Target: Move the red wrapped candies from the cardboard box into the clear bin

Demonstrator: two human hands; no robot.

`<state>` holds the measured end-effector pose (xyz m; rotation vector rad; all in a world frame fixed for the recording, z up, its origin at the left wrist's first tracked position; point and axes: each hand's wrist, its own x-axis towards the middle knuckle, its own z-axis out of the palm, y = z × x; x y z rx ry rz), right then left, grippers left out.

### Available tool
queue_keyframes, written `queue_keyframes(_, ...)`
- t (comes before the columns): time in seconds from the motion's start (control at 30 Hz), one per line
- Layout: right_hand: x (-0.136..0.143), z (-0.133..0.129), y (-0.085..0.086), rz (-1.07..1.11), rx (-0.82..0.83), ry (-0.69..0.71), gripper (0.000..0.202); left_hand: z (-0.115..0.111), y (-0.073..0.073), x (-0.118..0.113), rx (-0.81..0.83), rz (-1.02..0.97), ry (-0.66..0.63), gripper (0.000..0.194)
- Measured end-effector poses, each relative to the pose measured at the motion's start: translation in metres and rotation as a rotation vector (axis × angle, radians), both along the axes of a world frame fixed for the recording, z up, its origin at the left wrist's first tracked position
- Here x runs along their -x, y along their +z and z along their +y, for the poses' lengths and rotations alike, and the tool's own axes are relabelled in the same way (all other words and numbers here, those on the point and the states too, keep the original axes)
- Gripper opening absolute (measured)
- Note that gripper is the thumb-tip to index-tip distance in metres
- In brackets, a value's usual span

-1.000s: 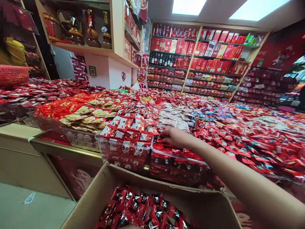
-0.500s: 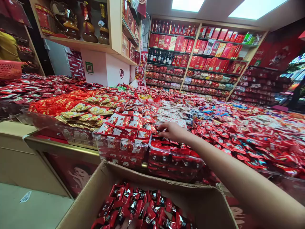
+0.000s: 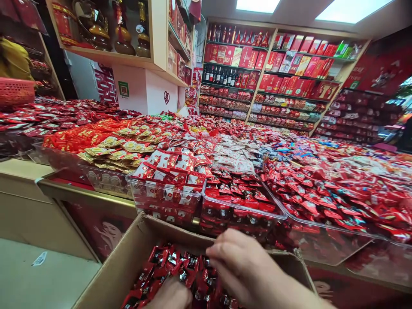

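An open cardboard box (image 3: 109, 266) at the bottom centre holds red and black wrapped candies (image 3: 161, 257). Low in the box, my left hand (image 3: 172, 294) reaches down among the candies, its fingers hidden. My right hand (image 3: 236, 262) is over the box's right part, fingers bent downward and blurred; whether they hold anything cannot be made out. Just beyond the box stands a clear bin (image 3: 244, 208) of similar red and black packets, and left of it a clear bin (image 3: 164, 191) of red and white packets.
Heaped red packets (image 3: 322, 189) fill bins to the right. Gold packets (image 3: 119, 148) and a pink basket (image 3: 16, 91) are on the left. Shelves (image 3: 273, 73) of bottles and boxes stand behind. A yellow-clothed person (image 3: 14, 60) is at far left.
My right hand has come back from the bin of red and black packets, down over the cardboard box. My left hand now shows more inside the box.
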<state>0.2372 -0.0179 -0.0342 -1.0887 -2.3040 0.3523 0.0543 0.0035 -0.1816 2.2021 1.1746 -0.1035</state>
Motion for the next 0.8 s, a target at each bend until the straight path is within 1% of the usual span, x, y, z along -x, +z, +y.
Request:
queue_keyframes(0.03, 0.003, -0.007, -0.017, -0.014, 0.058, -0.018, 0.020, 0.002, 0.013, -0.001, 0.000, -0.062, 0.027, 0.013)
queue_keyframes(0.07, 0.005, -0.011, -0.033, -0.012, 0.141, -0.067, 0.020, 0.004, 0.026, -0.003, 0.004, -0.139, 0.059, 0.013)
queue_keyframes(0.1, 0.006, -0.013, -0.047, 0.016, 0.232, -0.109, 0.028, 0.006, 0.039, -0.004, 0.018, -0.260, 0.115, 0.014)
queue_keyframes(0.13, 0.006, -0.014, -0.057, 0.063, 0.323, -0.137, 0.036, 0.006, 0.050, -0.005, 0.066, -0.463, 0.200, 0.014)
queue_keyframes(0.17, 0.006, -0.014, -0.064, 0.120, 0.411, -0.151, 0.040, 0.006, 0.060, -0.005, 0.115, -0.630, 0.278, 0.015)
queue_keyframes(0.2, 0.006, -0.013, -0.068, 0.185, 0.479, -0.152, 0.039, 0.005, 0.068, -0.006, 0.167, -0.763, 0.339, 0.016)
queue_keyframes(0.23, 0.007, -0.013, -0.069, 0.258, 0.531, -0.148, 0.031, 0.004, 0.074, -0.006, 0.225, -0.870, 0.394, 0.018)
queue_keyframes(0.27, 0.007, -0.013, -0.068, 0.335, 0.572, -0.147, 0.023, 0.002, 0.078, -0.006, 0.278, -0.935, 0.436, 0.019)
queue_keyframes(0.33, 0.009, -0.012, -0.062, 0.485, 0.640, -0.152, 0.018, -0.002, 0.082, -0.006, 0.383, -1.040, 0.516, 0.021)
queue_keyframes(0.4, 0.011, -0.011, -0.057, 0.616, 0.710, -0.149, 0.021, -0.004, 0.083, -0.006, 0.483, -1.140, 0.593, 0.025)
queue_keyframes(0.43, 0.011, -0.011, -0.055, 0.664, 0.738, -0.147, 0.022, -0.005, 0.083, -0.006, 0.528, -1.186, 0.612, 0.028)
queue_keyframes(0.53, 0.011, -0.008, -0.053, 0.769, 0.791, -0.143, 0.022, -0.005, 0.080, -0.006, 0.592, -1.230, 0.591, 0.032)
queue_keyframes(0.63, 0.010, -0.007, -0.055, 0.841, 0.859, -0.122, 0.021, -0.004, 0.079, -0.005, 0.604, -1.166, 0.578, 0.024)
queue_keyframes(0.7, 0.010, -0.006, -0.057, 0.883, 0.899, -0.115, 0.021, -0.004, 0.079, -0.005, 0.626, -1.156, 0.586, 0.024)
queue_keyframes(0.77, 0.010, -0.007, -0.059, 0.896, 0.926, -0.112, 0.022, -0.005, 0.081, -0.005, 0.636, -1.163, 0.584, 0.023)
queue_keyframes(0.8, 0.010, -0.007, -0.059, 0.868, 0.918, -0.111, 0.023, -0.005, 0.081, -0.005, 0.642, -1.160, 0.585, 0.023)
